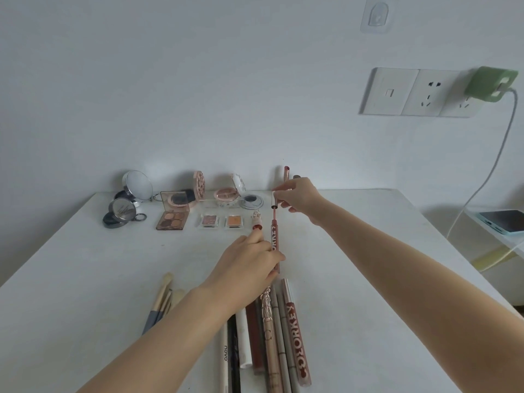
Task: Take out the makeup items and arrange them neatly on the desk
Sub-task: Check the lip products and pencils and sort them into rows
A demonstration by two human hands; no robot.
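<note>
My left hand point(249, 260) holds the slim red-brown lip gloss tube point(275, 245) flat on the white counter point(85, 265), its long axis pointing away from me. Just beyond its open end, my right hand point(297, 201) fingers pinch the white-capped applicator wand point(274, 204), in line with the tube.

surface point(99, 265): plain white
wall point(198, 80): plain pale grey-white
charger point(492, 83): light green, white cable
palette point(172, 219): four brown and tan shades
pans point(221, 221): one mauve, one orange
gloss tube point(275, 239): brick red, white lettering
brushes point(160, 303): cream bristles, grey-blue handles
phone point(503, 221): pale blue edge, dark screen
</note>
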